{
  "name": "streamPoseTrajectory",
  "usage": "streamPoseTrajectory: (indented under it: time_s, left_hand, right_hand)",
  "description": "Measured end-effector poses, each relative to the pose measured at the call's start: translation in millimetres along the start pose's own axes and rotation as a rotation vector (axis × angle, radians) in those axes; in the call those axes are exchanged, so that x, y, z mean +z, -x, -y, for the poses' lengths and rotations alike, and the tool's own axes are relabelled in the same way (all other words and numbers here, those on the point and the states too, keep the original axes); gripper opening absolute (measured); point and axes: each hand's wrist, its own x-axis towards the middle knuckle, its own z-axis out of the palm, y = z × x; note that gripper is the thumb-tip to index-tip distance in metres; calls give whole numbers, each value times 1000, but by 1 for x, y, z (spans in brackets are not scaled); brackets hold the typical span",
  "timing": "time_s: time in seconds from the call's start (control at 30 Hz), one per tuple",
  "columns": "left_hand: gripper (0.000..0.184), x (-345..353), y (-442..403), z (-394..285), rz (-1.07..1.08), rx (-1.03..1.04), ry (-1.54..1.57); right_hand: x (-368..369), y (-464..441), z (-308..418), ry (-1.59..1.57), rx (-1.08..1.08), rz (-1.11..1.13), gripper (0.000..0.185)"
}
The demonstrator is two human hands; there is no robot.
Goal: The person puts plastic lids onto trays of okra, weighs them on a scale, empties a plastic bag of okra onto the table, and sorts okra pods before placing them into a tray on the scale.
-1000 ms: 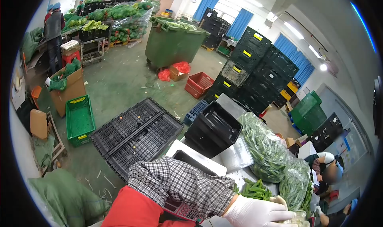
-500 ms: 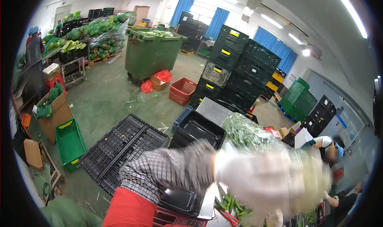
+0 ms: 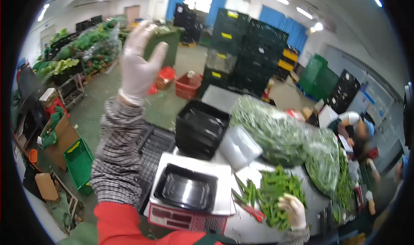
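Observation:
My left hand [image 3: 140, 66], in a pale glove, is raised high at the left with its fingers apart and nothing in it. My right hand [image 3: 294, 211], also gloved, is low over a pile of long green pods [image 3: 276, 189], fingers loosely apart. Whether it touches them I cannot tell. Left of the pile is a red-handled tool [image 3: 254, 212], its kind unclear. A black plastic tray [image 3: 186, 188] sits on the scale [image 3: 185, 219]. Behind it are stacked black trays [image 3: 202, 128] and a stack of clear plastic lids or trays [image 3: 240, 147].
Bagged green vegetables [image 3: 269, 131] lie along the metal table [image 3: 217, 99]. A red crate [image 3: 189, 87] with a small whitish object [image 3: 190, 74] at its rim stands beyond. Tall black crates [image 3: 250, 51] rise behind. A co-worker [image 3: 355, 126] is at the right.
My left hand has swung from the front right up to the left, uncovering the tray, the scale and the pods. The whitish object now shows at the red crate. The view has shifted.

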Motion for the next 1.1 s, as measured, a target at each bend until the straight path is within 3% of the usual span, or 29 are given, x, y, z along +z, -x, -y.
streamPoseTrajectory:
  time_s: [0.07, 0.13, 0.17, 0.27, 0.4, 0.53, 0.6, 0.83, 1.1]
  left_hand:
    - [37, -18, 11, -27, 66, -19, 95]
    - [36, -40, 33, -65, 123, -167, 288]
    - [35, -54, 43, -70, 171, -49, 178]
    - [34, -94, 85, -103, 299, -130, 137]
    - [32, -130, 148, -129, 441, -351, 80]
    - [29, -157, 202, -161, 482, -624, 132]
    - [29, -165, 220, -182, 487, -769, 203]
    - [27, -198, 238, -215, 555, -773, 55]
    - [25, -226, 251, -227, 521, -826, -71]
  right_hand:
    - [10, -2, 2, 51, 34, 66, 43]
    - [15, 2, 2, 148, 44, 92, 39]
    - [17, 5, -1, 168, 74, 80, 37]
    - [21, 19, -14, 215, 203, 86, 36]
    - [9, 29, -72, 306, 163, 115, 26]
    - [19, 21, -135, 683, -33, 228, 25]
    - [36, 12, -141, 762, 71, 231, 30]
    - [67, -27, -154, 1069, 290, 280, 58]
    - [80, -45, -158, 1200, 334, 326, 47]
